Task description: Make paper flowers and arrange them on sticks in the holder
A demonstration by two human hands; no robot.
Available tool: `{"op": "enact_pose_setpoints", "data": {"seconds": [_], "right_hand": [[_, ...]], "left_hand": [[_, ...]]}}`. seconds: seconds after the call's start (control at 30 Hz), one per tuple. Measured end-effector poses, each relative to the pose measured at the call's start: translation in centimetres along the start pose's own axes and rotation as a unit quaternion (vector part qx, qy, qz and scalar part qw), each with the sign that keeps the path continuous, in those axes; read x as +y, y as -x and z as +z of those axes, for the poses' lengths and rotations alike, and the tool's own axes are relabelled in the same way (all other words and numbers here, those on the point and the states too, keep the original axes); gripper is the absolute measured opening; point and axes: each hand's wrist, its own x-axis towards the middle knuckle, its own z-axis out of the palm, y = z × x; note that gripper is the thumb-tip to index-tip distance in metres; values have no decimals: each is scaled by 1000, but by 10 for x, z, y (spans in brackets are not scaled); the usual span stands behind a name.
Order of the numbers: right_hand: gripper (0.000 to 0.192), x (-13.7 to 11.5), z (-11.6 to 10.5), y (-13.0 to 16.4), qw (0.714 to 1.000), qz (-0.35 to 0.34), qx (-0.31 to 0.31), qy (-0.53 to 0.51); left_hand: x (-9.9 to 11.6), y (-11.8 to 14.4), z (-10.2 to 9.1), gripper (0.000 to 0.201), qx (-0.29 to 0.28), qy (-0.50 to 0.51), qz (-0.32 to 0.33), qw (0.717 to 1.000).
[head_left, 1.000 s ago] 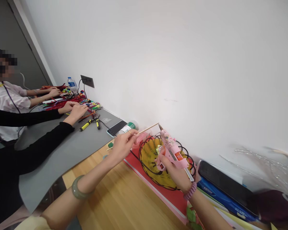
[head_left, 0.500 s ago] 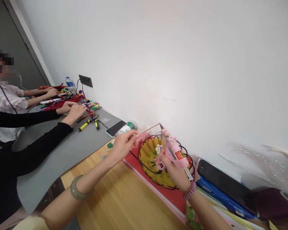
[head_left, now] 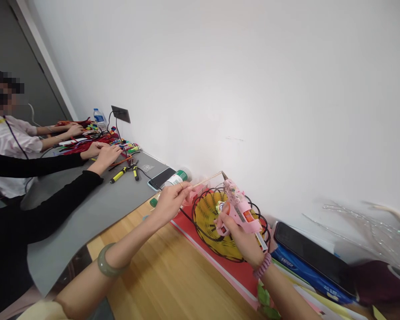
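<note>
My right hand (head_left: 235, 229) is closed around the handle of a pink hot glue gun (head_left: 238, 204), its nozzle pointing up and to the left. A white glue stick (head_left: 262, 241) pokes out of the gun's rear. Between the fingers of my left hand (head_left: 173, 201) is pinched a thin wooden stick (head_left: 207, 179). The stick's far end meets the tip of the nozzle, or lies very close to it. Below the gun sits a yellow woven basket (head_left: 202, 213) with black looped edging, on a red sheet (head_left: 243, 276).
A blue pack (head_left: 315, 271) bearing a dark phone (head_left: 311, 249) lies at right. Beyond my left hand are a green-labelled bottle (head_left: 178, 178) and another phone (head_left: 162, 178). Yellow-handled pliers (head_left: 119, 174) lie near a co-worker's hands (head_left: 107, 156). The wall (head_left: 270, 111) rises close behind.
The view has shifted very slightly. Both hands keep their hold, and the stick's end stays at the nozzle tip.
</note>
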Motion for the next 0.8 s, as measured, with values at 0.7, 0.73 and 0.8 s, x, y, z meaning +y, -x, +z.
{"op": "enact_pose_setpoints", "data": {"seconds": [0.7,0.73,0.8], "right_hand": [[22,5,2,0,1000,2,-8,29],[21,5,3,0,999,4,-6,33],[21,6,3,1,999,5,-4,44]], "left_hand": [[1,0,-1,33,0,32,-18,999],[1,-1,-2,33,-1,37,-18,999],[0,-1,-3,34,1,49,-18,999]]}}
